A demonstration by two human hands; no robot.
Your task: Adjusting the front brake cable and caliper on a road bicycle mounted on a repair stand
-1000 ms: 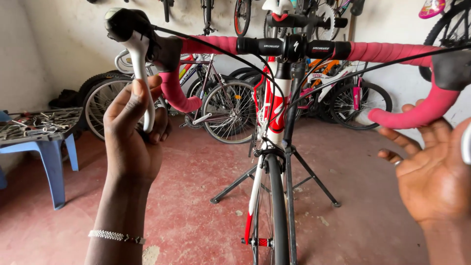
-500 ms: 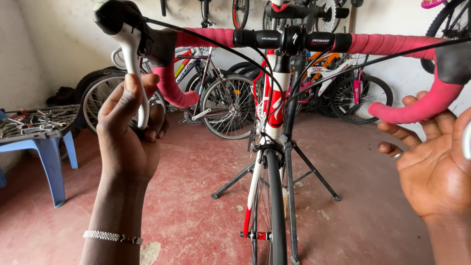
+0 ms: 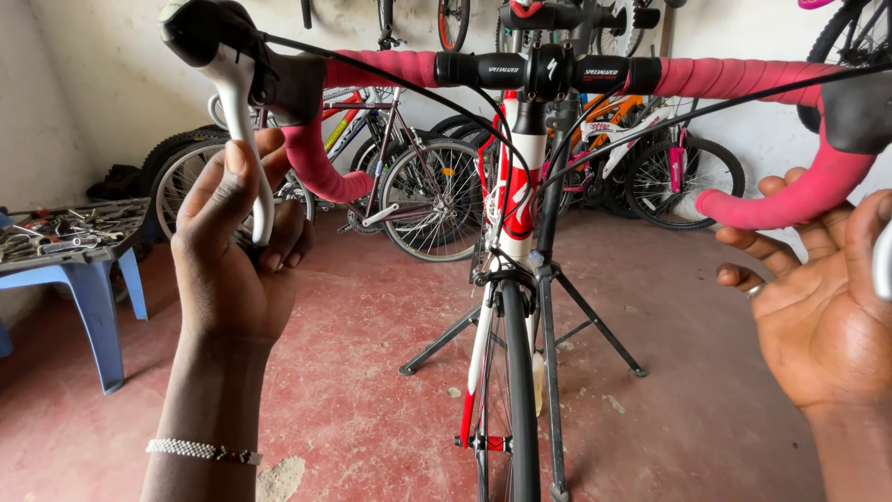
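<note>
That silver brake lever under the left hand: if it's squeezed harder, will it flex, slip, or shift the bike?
The curved silver metal brake lever looks rigid, so it would likely pivot at its black hood rather than bend. Its smooth polished face may be slippery; the left hand wraps fingers round its lower end. The bike's black folding stand has splayed legs, so tipping seems unlikely.

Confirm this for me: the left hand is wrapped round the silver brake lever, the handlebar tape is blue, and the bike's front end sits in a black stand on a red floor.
One detail is off: the handlebar tape is pink, not blue, as the head view shows. The rest holds: the left hand has its fingers round the silver brake lever, and the bike's front end sits in a black stand on the red floor.
</note>
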